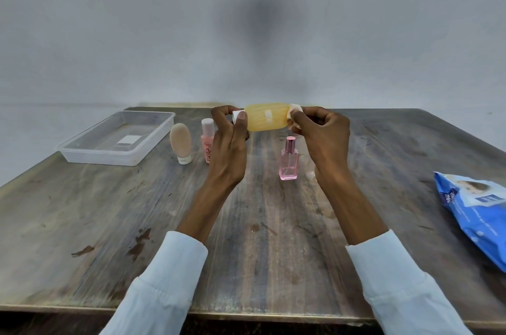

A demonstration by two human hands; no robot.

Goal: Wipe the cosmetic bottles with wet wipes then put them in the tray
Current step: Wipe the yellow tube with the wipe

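Observation:
A yellow translucent bottle (267, 117) lies sideways in the air above the table's middle. My left hand (230, 140) pinches its white cap end. My right hand (321, 135) holds a crumpled white wet wipe (295, 109) against the bottle's other end. A beige tube (180, 143) and a pink bottle with a white cap (207, 140) stand upright just left of my left hand. A pink glass spray bottle (289, 159) stands between my forearms. The clear plastic tray (82, 155) sits at the far left and holds no bottles.
A blue pack of wet wipes (476, 211) lies at the table's right edge. The worn wooden table (137, 225) ends at a grey wall behind. A white label shows through the tray's floor.

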